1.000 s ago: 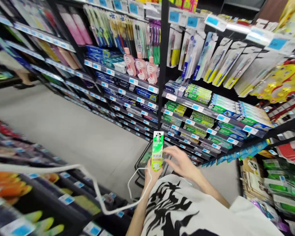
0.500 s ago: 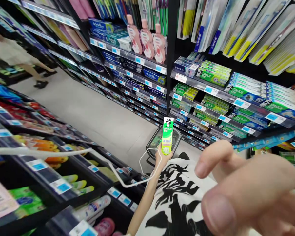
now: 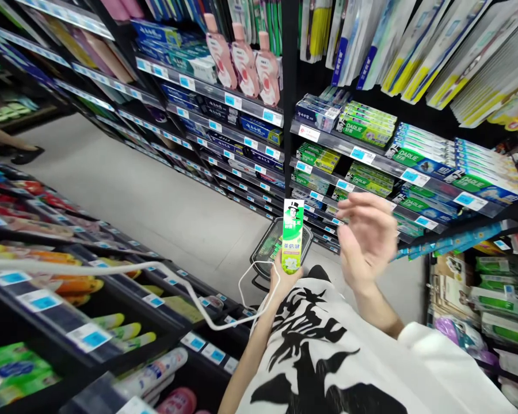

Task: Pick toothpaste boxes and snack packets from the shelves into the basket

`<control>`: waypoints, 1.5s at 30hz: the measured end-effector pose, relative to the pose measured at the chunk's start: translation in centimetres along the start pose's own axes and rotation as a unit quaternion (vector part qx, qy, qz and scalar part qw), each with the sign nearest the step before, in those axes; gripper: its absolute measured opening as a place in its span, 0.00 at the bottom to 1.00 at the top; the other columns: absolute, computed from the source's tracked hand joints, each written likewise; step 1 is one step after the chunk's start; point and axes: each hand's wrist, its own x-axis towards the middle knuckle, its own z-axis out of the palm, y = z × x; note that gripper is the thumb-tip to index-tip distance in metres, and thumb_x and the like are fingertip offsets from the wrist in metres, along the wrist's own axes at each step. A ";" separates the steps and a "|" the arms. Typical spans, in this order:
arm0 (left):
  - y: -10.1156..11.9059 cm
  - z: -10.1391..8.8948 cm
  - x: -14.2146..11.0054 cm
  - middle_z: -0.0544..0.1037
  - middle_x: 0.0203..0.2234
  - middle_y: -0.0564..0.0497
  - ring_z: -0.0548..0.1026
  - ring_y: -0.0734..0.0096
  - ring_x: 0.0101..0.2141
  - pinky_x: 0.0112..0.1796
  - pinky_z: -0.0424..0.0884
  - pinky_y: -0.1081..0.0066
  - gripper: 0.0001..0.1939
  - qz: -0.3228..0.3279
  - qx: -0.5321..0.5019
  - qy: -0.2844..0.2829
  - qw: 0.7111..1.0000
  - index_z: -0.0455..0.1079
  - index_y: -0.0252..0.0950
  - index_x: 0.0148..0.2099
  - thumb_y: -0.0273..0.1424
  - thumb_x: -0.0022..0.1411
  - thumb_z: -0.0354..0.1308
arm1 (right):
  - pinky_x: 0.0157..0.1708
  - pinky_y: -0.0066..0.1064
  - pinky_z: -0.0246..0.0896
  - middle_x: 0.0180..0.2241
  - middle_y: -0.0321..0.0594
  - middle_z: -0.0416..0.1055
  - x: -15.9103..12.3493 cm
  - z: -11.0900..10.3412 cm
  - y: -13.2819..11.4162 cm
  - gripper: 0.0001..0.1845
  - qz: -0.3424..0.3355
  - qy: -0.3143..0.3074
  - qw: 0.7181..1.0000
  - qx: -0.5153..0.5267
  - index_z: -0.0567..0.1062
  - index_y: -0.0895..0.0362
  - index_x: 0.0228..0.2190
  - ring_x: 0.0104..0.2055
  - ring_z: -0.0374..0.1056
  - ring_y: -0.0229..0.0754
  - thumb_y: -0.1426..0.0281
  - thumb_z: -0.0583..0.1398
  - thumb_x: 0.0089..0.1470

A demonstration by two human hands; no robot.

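Observation:
My left hand (image 3: 288, 280) is wrapped round the lower end of a green and white Darlie toothpaste box (image 3: 292, 233), which stands upright with its printed front towards me. Behind and below the box is a dark shopping basket (image 3: 305, 242), with something green inside, its lower part hidden by my hand and arm. To the right of the box, my right hand (image 3: 370, 241) is raised in front of the lower toothpaste shelves. Its fingers are bent and slightly blurred, the thumb stands apart from them, and nothing shows between them.
Ahead, shelves carry stacked toothpaste boxes (image 3: 366, 127), pink bottles (image 3: 242, 66) and hanging toothbrush packs (image 3: 431, 69). A white cable (image 3: 69, 266) crosses in front on the left. Nearby on that side is another shelf with yellow-capped tubes (image 3: 123, 330). A person's leg (image 3: 2, 137) shows in the aisle.
My right hand has dropped away from close to the camera and moved forward, towards the shelves. My left hand keeps hold of the box. The person at the far left has moved further out of view.

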 end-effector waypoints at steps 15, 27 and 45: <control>3.1 -0.1 -1.5 0.64 0.66 0.38 0.64 0.46 0.66 0.65 0.62 0.49 0.60 0.089 -0.109 -0.183 0.973 0.47 0.41 0.74 0.28 0.44 0.75 | 0.37 0.32 0.75 0.39 0.37 0.80 -7.8 2.2 10.7 0.18 0.471 0.008 0.854 0.221 0.74 0.51 0.40 0.36 0.77 0.42 0.57 0.70 0.51; 2.4 0.3 -1.0 0.63 0.63 0.40 0.67 0.49 0.63 0.59 0.70 0.53 0.43 0.147 -0.131 -0.108 0.974 0.62 0.42 0.65 0.36 0.49 0.76 | 0.37 0.34 0.74 0.40 0.38 0.81 -7.1 1.7 10.8 0.19 0.451 0.101 0.853 0.243 0.74 0.52 0.40 0.35 0.78 0.43 0.55 0.69 0.52; 1.5 0.6 -0.7 0.65 0.59 0.41 0.70 0.50 0.59 0.56 0.73 0.55 0.43 0.167 -0.136 -0.084 0.973 0.66 0.42 0.62 0.33 0.45 0.78 | 0.39 0.35 0.74 0.44 0.39 0.80 -6.7 1.6 10.3 0.19 0.449 0.086 0.852 0.253 0.73 0.52 0.41 0.38 0.78 0.45 0.56 0.69 0.52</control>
